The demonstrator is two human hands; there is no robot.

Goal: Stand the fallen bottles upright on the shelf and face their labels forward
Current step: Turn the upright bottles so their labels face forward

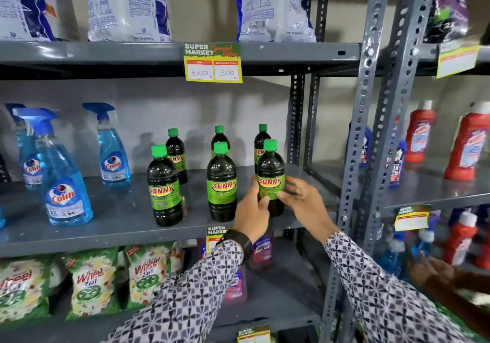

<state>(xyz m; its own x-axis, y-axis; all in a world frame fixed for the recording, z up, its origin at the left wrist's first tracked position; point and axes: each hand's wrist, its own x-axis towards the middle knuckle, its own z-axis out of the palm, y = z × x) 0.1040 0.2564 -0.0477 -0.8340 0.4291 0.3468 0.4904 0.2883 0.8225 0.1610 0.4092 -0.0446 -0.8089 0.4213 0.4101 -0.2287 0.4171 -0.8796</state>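
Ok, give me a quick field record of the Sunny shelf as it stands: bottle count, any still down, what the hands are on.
shelf: grey metal shelf
Sunny bottles in view: six, in two rows of three
fallen: none visible
front row labels: all three face forward
held bottle: front right bottle, upright on the shelf
left hand: on its lower left side
right hand: on its right side
neighbours: Colin spray bottles to the left

The left hand (252, 211) and right hand (299, 196) cover the lower sides of the front right Sunny bottle (271, 175). The three rear Sunny bottles (176, 154) stand half hidden behind the front ones. Another person's hand (434, 271) at lower right is blurred. The red bottles (421, 133) carry unreadable labels.
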